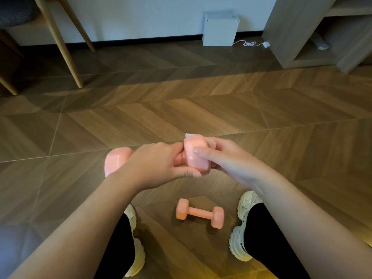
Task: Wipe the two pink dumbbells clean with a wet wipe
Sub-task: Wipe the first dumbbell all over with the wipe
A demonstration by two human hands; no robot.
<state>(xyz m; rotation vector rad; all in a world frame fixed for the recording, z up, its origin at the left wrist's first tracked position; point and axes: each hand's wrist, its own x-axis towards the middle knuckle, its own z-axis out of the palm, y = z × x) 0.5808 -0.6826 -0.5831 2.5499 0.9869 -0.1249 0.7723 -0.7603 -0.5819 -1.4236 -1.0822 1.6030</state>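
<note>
I hold one pink dumbbell point(196, 158) up in front of me, lying roughly level. My left hand point(159, 166) grips its handle, with the left head showing beyond my wrist. My right hand point(223, 158) wraps the right head, fingers curled over a white wet wipe point(211, 143) pressed against its far side; only small bits of the wipe show. The second pink dumbbell point(199, 213) lies on the wooden floor between my feet, untouched.
My two white shoes point(242, 224) stand either side of the floor dumbbell. Wooden chair legs point(60, 43) rise at the far left. A white box point(220, 30) with a cable sits by the wall, a wooden shelf unit point(314, 33) at the far right.
</note>
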